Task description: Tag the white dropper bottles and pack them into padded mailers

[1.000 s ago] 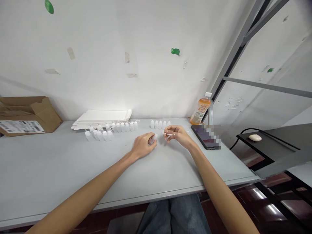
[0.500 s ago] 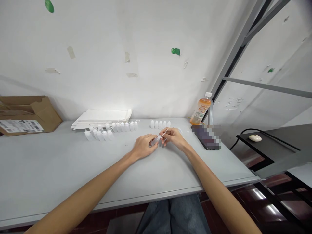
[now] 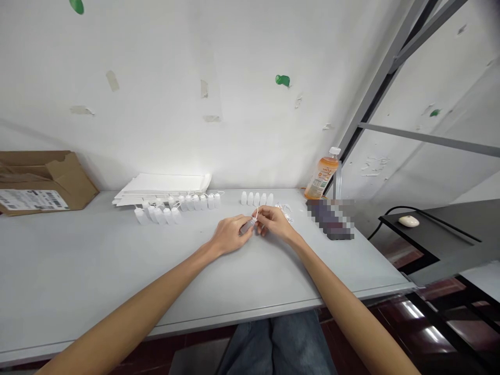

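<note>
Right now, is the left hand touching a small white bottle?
Touching. The head view shows the left hand closed around a small white bottle, with the thumb against it.

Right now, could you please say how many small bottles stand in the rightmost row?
5 bottles, side by side at the back of the table, beyond the right hand; more may be hidden.

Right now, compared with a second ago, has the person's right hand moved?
Yes. Against the orange drink bottle, the right hand has moved left, toward the small bottle in the left hand.
</note>
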`<state>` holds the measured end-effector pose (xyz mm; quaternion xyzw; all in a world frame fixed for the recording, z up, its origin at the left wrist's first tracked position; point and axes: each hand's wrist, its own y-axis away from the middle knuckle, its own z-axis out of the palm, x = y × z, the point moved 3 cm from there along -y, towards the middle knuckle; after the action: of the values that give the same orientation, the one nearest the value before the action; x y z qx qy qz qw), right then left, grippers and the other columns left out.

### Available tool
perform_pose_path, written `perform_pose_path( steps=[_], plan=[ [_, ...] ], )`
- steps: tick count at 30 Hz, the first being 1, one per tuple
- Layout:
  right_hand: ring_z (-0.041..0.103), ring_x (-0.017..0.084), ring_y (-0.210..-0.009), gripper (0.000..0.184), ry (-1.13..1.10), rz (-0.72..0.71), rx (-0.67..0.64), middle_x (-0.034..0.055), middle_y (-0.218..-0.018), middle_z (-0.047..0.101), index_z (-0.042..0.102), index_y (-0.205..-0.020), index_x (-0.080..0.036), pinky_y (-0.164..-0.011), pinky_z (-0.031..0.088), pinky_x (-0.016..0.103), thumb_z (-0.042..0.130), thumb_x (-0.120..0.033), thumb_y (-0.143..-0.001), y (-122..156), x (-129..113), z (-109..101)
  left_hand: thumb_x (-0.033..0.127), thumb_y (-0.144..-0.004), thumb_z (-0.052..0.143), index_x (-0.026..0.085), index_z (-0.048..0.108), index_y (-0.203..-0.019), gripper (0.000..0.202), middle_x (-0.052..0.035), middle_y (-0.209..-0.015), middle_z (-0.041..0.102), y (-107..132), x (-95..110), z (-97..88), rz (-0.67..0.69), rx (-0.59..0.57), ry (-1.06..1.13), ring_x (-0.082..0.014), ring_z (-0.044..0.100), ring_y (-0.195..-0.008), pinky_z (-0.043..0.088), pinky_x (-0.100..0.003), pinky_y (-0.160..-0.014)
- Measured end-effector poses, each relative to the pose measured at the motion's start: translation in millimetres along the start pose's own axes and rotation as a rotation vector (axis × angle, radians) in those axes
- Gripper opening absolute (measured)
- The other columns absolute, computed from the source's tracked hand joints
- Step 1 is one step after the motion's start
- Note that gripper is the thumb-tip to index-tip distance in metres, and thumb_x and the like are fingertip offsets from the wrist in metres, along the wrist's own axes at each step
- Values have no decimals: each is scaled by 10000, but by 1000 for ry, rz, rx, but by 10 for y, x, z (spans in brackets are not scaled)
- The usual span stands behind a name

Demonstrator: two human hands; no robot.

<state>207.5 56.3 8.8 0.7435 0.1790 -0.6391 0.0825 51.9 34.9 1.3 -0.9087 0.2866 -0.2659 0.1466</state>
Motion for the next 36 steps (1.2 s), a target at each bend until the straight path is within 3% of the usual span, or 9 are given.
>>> perform_pose_path(
  steps=[7,17,25,36],
  plan=[
    [592,120,-495,164,38,-108,113,-8,-678,566,575,-830,-168,-408,455,221,569,-311,-751,-11,-39,-4,316,-863,488,248,538,-1206,353,24,-804,639,3,-11,-22,-57,28,114,-105,536,-584,384,-220,-600],
    [653,181,-635,240,-35,-47,105,58,-746,640,641,-814,-133,-450,494,238,663,-344,-701,-7,-39,-29,377,-876,499,231,579,-1126,300,9,-818,654,-19,-70,-17,-144,66,222,-105,565,-590,431,-221,-606],
    [645,173,-666,267,-49,41,63,78,-773,661,698,-790,-123,-472,488,232,687,-375,-701,35,-111,-33,377,-862,525,216,579,-1108,300,6,-792,640,-11,-91,1,-121,96,275,-103,561,-586,446,-210,-585],
    [647,192,-696,314,-158,181,-38,93,-697,670,709,-759,-98,-490,507,246,812,-347,-599,37,-62,-109,373,-848,544,212,583,-1060,270,17,-762,629,-4,-64,14,-128,37,384,-95,570,-573,458,-198,-574]
  ],
)
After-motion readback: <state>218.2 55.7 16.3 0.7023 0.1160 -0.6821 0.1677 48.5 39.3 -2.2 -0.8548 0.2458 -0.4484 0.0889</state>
